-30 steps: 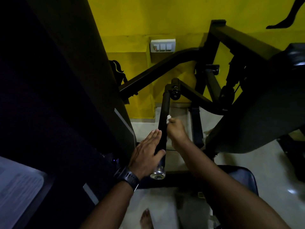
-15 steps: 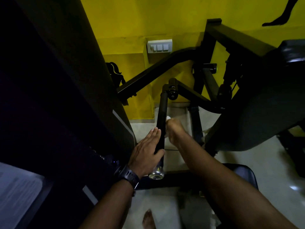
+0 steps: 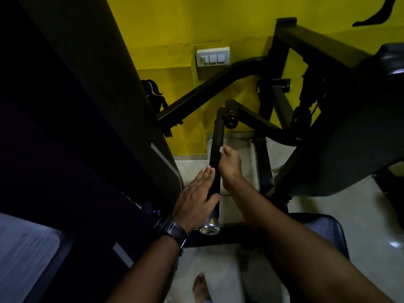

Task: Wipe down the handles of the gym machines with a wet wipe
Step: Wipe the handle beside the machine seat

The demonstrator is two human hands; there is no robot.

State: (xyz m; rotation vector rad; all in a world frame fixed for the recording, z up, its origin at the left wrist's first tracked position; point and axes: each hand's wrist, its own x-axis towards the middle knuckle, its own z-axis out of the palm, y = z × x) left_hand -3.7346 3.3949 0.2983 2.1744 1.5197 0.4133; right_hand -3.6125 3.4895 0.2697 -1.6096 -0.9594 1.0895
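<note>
While dim — right hand (image 3: 230, 165) pinching wet wipe (image 3: 221, 149) against black handle (image 3: 216, 158).

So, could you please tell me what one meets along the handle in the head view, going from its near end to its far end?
Chrome end cap → left hand → right hand → wet wipe → pivot joint.

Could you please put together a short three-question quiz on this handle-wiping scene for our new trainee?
1. Which hand presses the wet wipe to the handle?
2. True or false: the left hand rests flat-fingered on the handle's lower part.
3. The switch plate is on a wall of which colour: A) white, B) yellow, C) blue?

Key: 1. the right hand; 2. true; 3. B.
</note>
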